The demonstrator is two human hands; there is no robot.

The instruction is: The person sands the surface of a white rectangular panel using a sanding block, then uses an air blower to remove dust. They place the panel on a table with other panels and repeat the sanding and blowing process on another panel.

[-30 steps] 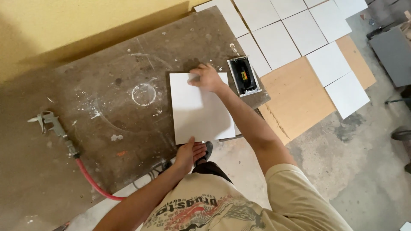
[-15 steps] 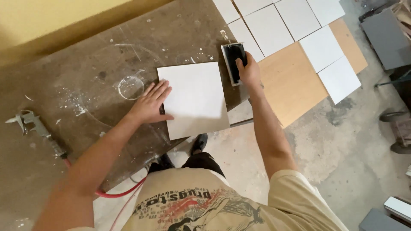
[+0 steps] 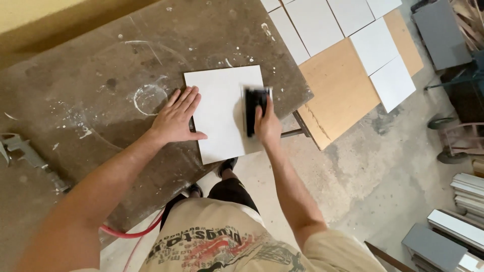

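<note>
Moved: black block [image 3: 255, 110] now up on the white board [image 3: 222, 113], off the table edge where it sat half a second ago; right hand [image 3: 267, 126] came along with it.
White board: square, flat on the table [image 3: 101, 65], near the table's 4 o'clock corner; its near corner sticks out past the table edge.
Black block: on the board's 3 o'clock side, long way pointing 12 to 6; blurry, so hard to tell more.
Right hand: on the block's 4 o'clock side, fingers wrapped around the block, holding it tight against the board.
Left hand [image 3: 177, 117]: flat on the table at the board's 9 o'clock edge, fingers straight and close together, pointing to 1 o'clock; thumb out, lying over the board's edge.
White ring mark [image 3: 149, 99]: on the table, just at 10 o'clock from the left hand.
Table: dark, scratched, with white specks.
Metal tool [image 3: 30, 158]: far over at 9 o'clock on the table.
Red hose [image 3: 132, 234]: hanging under the near table edge, at 7 o'clock.
White tiles [image 3: 348, 30]: on the floor at 1 o'clock, side by side.
Brown board [image 3: 338, 88]: under the tiles, at 2 o'clock.
Grey floor [image 3: 363, 176]: bare and dusty at 4 o'clock.
</note>
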